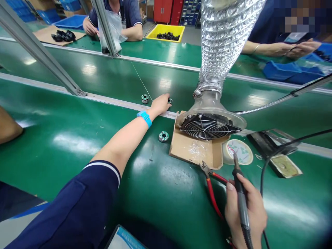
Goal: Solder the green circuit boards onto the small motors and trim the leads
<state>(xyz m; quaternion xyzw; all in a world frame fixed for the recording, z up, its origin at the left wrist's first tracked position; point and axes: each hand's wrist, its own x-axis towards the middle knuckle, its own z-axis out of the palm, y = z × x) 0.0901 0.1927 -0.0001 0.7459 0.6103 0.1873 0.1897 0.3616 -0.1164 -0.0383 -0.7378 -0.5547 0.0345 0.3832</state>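
My left hand [160,104] is stretched far forward over the metal rail, thumb and fingers closed around a small round motor stator [170,100] with a green ring-shaped circuit board. My hand hides part of it. A second stator [145,99] stands just left of that hand, and a third stator [163,136] sits nearer on the green bench. My right hand [250,211] grips a soldering iron [241,200] by its dark handle, tip pointing up and forward over a pale, tape-like roll [243,152]. Red-handled diagonal cutters [211,193] lie just left of my right hand.
A fume hood with a fan [207,126] hangs from a silver duct [220,41] over a cardboard tray [218,155]. At right are a sponge holder [285,166] and a black cable [263,173]. Metal posts [62,76] rise from the rail. Two people work across the bench.
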